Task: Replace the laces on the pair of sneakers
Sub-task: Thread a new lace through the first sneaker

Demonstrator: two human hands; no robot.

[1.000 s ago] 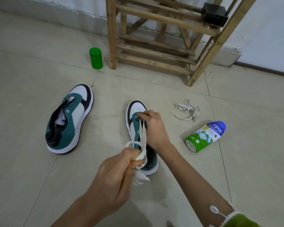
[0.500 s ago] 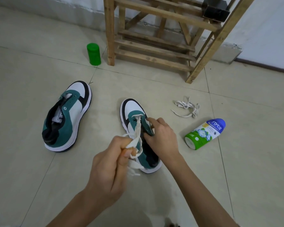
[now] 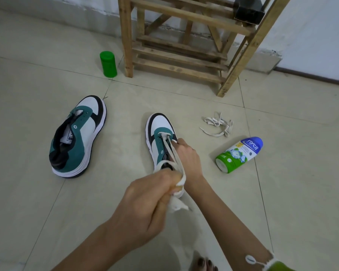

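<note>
Two green, white and black sneakers lie on the tiled floor. The near sneaker (image 3: 160, 132) points away from me, with a white lace (image 3: 169, 151) threaded through its front eyelets. My left hand (image 3: 147, 200) grips both strands of that lace bunched together and holds them taut above the heel. My right hand (image 3: 187, 157) holds the sneaker's right side, fingers curled at the eyelets. The other sneaker (image 3: 76, 137) lies to the left with no lace in it. A loose white lace (image 3: 217, 125) lies in a heap on the floor to the right.
A green and blue powder bottle (image 3: 239, 154) lies on its side right of the near sneaker. A green canister (image 3: 108, 64) stands beside a wooden rack (image 3: 180, 45) against the wall. Toes (image 3: 204, 264) show at the bottom edge.
My left hand has pulled the lace strands back toward me, drawing them tighter. My right hand stays at the sneaker's eyelets on its right side. The view shifted slightly.
</note>
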